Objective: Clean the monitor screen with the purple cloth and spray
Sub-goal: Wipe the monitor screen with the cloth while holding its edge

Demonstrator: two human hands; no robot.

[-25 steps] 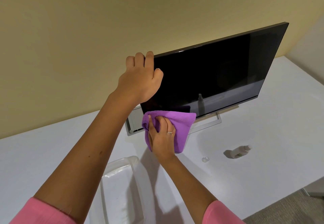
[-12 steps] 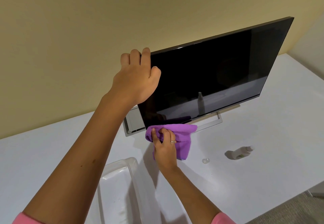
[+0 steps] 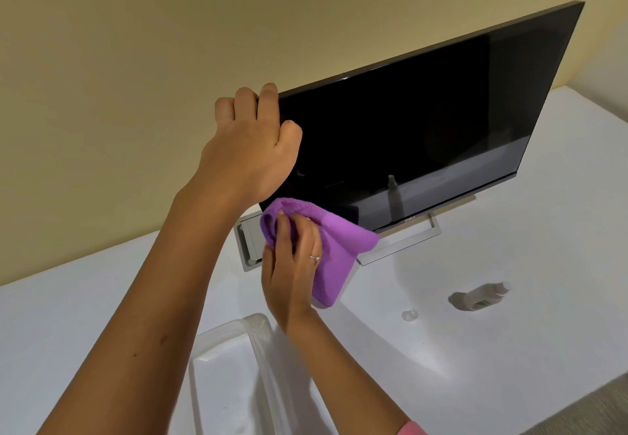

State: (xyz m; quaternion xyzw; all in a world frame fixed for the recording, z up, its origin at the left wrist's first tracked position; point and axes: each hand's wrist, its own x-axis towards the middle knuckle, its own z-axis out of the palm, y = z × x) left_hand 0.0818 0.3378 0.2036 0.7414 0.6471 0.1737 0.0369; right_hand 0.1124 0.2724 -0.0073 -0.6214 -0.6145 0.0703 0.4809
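Observation:
A black monitor (image 3: 424, 121) stands tilted back on a silver frame stand on the white table. My left hand (image 3: 251, 149) grips its upper left corner, fingers over the top edge. My right hand (image 3: 292, 264) presses the purple cloth (image 3: 336, 247) against the screen's lower left corner; the cloth hangs down over the bottom bezel. A small spray bottle (image 3: 481, 297) lies on its side on the table to the right, with its clear cap (image 3: 408, 315) loose beside it.
A clear plastic bin (image 3: 231, 359) sits at the near edge of the white table (image 3: 526, 298), under my forearms. A beige wall rises right behind the monitor. Grey carpet shows at the bottom right past the table edge.
My right hand has shifted the cloth left and slightly up along the screen's bottom edge toward the lower left corner. My left hand keeps its hold on the top corner.

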